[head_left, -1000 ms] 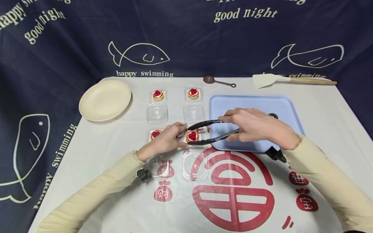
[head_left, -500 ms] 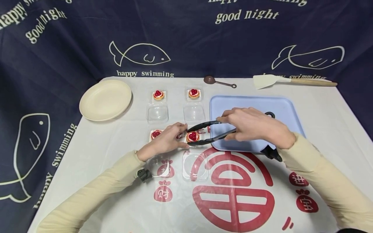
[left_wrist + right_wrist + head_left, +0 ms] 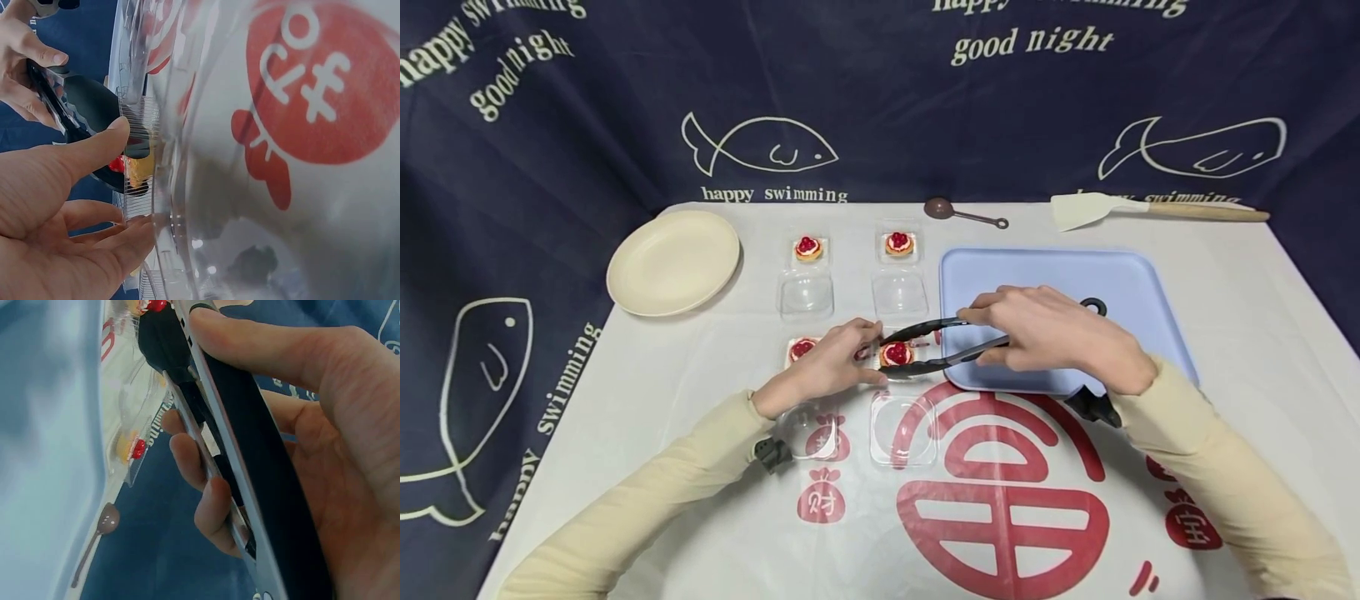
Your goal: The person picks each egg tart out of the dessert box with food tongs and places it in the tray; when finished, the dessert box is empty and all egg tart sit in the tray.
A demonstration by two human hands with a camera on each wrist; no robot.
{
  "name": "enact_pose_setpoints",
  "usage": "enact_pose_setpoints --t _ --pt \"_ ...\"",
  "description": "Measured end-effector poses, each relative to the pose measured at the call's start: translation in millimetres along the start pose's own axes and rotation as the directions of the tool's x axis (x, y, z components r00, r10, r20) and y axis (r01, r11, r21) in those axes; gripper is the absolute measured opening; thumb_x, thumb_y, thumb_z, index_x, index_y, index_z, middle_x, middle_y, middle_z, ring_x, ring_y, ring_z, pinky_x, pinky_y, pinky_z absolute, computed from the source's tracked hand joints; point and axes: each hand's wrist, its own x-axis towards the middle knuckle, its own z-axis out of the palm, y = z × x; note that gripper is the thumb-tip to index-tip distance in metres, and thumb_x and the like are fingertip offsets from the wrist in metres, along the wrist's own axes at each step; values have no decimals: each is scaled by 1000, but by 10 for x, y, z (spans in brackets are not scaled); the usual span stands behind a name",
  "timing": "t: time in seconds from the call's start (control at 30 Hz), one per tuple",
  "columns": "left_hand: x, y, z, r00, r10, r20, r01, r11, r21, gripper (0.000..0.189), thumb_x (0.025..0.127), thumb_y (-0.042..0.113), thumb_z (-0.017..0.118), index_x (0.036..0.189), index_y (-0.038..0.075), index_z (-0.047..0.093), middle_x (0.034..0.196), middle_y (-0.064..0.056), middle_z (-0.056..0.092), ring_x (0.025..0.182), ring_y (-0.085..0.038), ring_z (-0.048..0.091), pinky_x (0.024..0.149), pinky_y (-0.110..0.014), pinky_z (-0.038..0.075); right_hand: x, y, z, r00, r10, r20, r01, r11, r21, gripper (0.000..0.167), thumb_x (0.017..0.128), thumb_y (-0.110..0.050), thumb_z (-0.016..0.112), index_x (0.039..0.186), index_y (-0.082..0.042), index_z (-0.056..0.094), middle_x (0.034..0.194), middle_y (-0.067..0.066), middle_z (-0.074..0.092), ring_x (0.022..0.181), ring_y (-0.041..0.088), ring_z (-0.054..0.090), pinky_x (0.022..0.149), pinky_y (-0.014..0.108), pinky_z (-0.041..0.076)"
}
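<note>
My right hand (image 3: 1048, 327) grips black-and-silver tongs (image 3: 955, 360), thumb on one arm and fingers curled round the other. The tong heads straddle a small tart (image 3: 896, 354) with red berries and white cream, which sits in a clear plastic box (image 3: 139, 203). From the left, my left hand (image 3: 831, 362) holds this box, thumb and fingers at its side walls. The box's lid (image 3: 904, 429) lies folded out toward me. Another tart (image 3: 802, 349) is partly hidden behind my left hand.
Two more open boxes hold a left tart (image 3: 808, 248) and a right tart (image 3: 898, 243) farther back. A blue tray (image 3: 1131, 292) lies under my right hand. Around them are a cream plate (image 3: 673, 262), a brown scoop (image 3: 938, 208) and a white spatula (image 3: 1082, 210) with a wooden handle.
My right hand has shifted slightly left, and the tong arms stand a little closer together around the tart. My left hand keeps its place on the box.
</note>
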Motion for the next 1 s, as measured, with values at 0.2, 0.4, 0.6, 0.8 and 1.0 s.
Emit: enact_pose_setpoints --t 0.2,0.4,0.6,0.8,1.0 --pt "10 -5 11 1000 7 1 -7 1000 4 81 79 19 81 141 -12 38 142 -25 47 131 -36 47 112 -41 38 -70 95 0 1000 9 -1 -8 998 59 50 80 -23 80 125 -7 67 122 7 68 100 23 66 65 38 53" --pt "11 -4 8 1000 -5 9 5 1000 3 81 80 20 80 141 -12 38 143 -24 46 130 -35 48 111 -41 39 -209 264 -86 1000 16 -16 -14 991 131 51 80 -25 81 126 -8 67 121 4 69 102 18 67 76 39 55" --pt "8 12 1 1000 -1 8 1 1000 12 81 80 19 81 141 -12 38 142 -25 47 129 -35 49 110 -40 41 -437 532 -256 988 81 -129 -67 991 113 54 76 -28 84 123 -8 68 111 3 71 68 6 55 55 24 42" --pt "7 34 -3 1000 0 9 -1 1000 9 81 80 17 80 141 -13 37 140 -26 48 129 -35 49 109 -40 42 -650 829 -283 943 305 -133 -298 952 73 57 79 -31 82 127 -6 66 66 -2 58 52 10 38 50 27 32" --pt "-15 49 11 1000 6 4 -6 1000 -9 80 80 16 80 140 -15 37 141 -27 47 129 -36 49 109 -40 42 -700 1056 -119 920 382 -88 -375 923 82 57 82 -31 79 128 -2 64 57 -3 48 53 12 37 53 30 34"
